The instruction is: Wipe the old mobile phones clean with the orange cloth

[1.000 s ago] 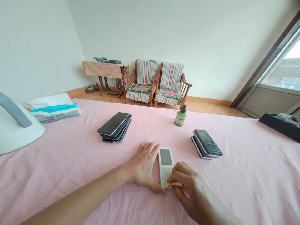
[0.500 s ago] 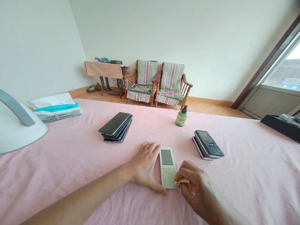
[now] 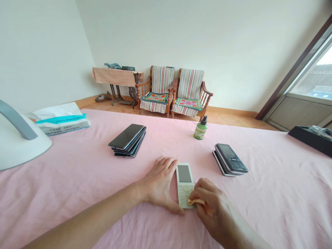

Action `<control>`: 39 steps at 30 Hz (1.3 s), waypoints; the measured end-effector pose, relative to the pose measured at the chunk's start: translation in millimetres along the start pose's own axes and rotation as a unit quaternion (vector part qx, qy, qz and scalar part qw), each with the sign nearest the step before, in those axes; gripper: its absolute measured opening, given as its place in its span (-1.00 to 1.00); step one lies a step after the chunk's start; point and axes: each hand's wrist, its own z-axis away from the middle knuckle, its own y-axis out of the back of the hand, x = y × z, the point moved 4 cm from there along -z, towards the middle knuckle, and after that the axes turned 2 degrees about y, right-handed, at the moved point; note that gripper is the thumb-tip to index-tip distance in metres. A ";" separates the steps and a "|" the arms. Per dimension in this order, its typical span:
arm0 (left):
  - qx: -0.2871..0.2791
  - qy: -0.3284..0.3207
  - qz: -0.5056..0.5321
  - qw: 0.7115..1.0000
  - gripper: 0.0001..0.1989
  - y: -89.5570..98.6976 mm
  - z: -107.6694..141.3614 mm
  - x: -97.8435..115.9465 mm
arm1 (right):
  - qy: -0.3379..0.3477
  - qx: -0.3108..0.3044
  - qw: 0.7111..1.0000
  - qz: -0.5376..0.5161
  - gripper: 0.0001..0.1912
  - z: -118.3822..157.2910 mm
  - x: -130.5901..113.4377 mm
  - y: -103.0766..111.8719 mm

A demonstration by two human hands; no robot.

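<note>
A white keypad phone (image 3: 184, 174) lies face up on the pink cloth, its screen end pointing away from me. My left hand (image 3: 160, 183) braces it along the left side, fingers at the upper left corner and thumb at the bottom edge. Pinched in my right hand (image 3: 211, 200) is a small yellowish cloth (image 3: 196, 201), pressed on the lower keys. My right fingers hide the phone's lower right edge and part of the cloth.
Several dark smartphones (image 3: 127, 140) are stacked at left, and keypad phones (image 3: 230, 159) at right. Beyond stands a green spray bottle (image 3: 200, 129). A tissue pack (image 3: 63, 119) and a white appliance with a grey handle (image 3: 23, 145) are far left; a black box (image 3: 311, 138) is far right.
My right hand has slid the cloth slightly left across the lower keys. The phone and my left hand stay in place.
</note>
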 end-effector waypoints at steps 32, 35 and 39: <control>0.004 -0.005 0.002 1.000 0.17 -1.5 -1.1 -0.1 | 0.001 -0.009 1.000 0.018 -0.72 -0.4 -5.6 -8.4; 0.007 -0.007 0.001 1.000 0.17 -1.5 -1.3 -0.2 | 0.017 -0.032 0.999 0.001 -0.70 -2.7 -11.2 -11.0; 0.011 -0.011 0.003 1.000 0.16 -2.5 -0.1 -0.5 | 0.019 -0.038 0.999 0.018 -0.71 -4.7 -13.0 -9.6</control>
